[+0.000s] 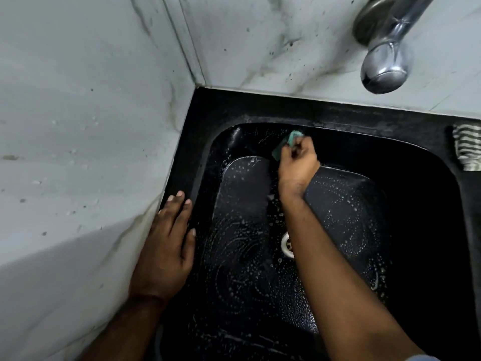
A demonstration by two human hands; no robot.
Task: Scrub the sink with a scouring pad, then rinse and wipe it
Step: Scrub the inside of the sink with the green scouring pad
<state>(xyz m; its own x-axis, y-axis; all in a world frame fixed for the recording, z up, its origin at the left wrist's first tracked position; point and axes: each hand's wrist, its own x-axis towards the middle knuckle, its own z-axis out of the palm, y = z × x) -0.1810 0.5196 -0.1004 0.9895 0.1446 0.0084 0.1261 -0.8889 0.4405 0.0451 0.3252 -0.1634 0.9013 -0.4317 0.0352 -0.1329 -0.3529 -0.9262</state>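
Observation:
A black sink [208, 113] fills the lower right of the head view, its floor speckled with soap bubbles and swirl marks. My right hand [298, 165] reaches to the sink's far wall and grips a green scouring pad [285, 144], pressed against that wall just below the rim. My left hand [166, 246] lies flat, fingers spread, on the sink's left rim beside the wall, holding nothing. A white drain ring [287, 244] shows at the sink's middle, partly hidden by my right forearm.
A chrome tap [385, 63] juts out from the marble wall above the sink's far right. White marble wall panels [78, 126] close in the left and back. A striped cloth [467, 147] lies on the right rim.

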